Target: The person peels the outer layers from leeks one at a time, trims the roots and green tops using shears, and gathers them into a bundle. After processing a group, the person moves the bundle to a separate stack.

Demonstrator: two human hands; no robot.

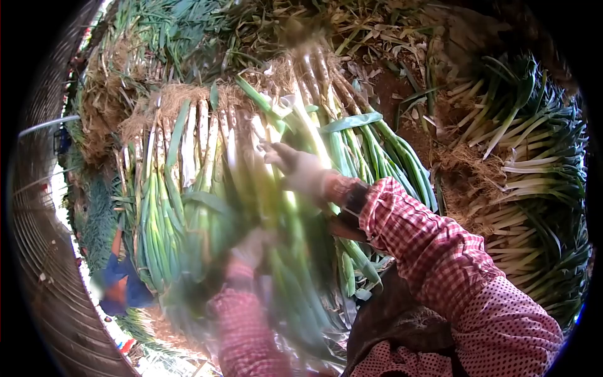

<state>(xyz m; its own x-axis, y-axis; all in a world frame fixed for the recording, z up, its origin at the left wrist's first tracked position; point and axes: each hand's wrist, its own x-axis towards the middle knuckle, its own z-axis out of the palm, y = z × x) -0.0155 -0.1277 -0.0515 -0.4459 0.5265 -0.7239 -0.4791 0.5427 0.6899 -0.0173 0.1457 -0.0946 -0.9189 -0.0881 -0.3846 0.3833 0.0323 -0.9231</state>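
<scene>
Green onions [292, 213], many, long, laid side by side in a broad layer across the middle of the view, beneath and around both hands. Roots toward the far side, pale stalks next, green leaves toward the near side. Single flat leaf [352, 122] lying crosswise over stalks, just beyond the right hand.

Right hand [303, 173]: over the pale stalks, fingers pointing left and partly extended; apparently in contact, but impossible to tell whether pinching any stalk. Dark wristband [356, 198] at the wrist; checked sleeve [427, 232] above.

Left hand [253, 247]: nearer the body, among the leaves, badly blurred; spread, pressed together or pinching, cannot tell.

Step in hand, by judgement: sorting or gathering of stalks within the layer, upper part under the right hand, leafy part under the left.

Next move, by judgement: calls for a firm, gentle grip on a few stalks, roots kept level, leaves kept free of neighbours.

Also present: second pile [527, 169] of similar plants at right, roots facing the layer; bare soil [388, 94] between; ribbed sheeting [47, 220] at far left; blue clothing [125, 279], apparently another person's, just inside it.
</scene>
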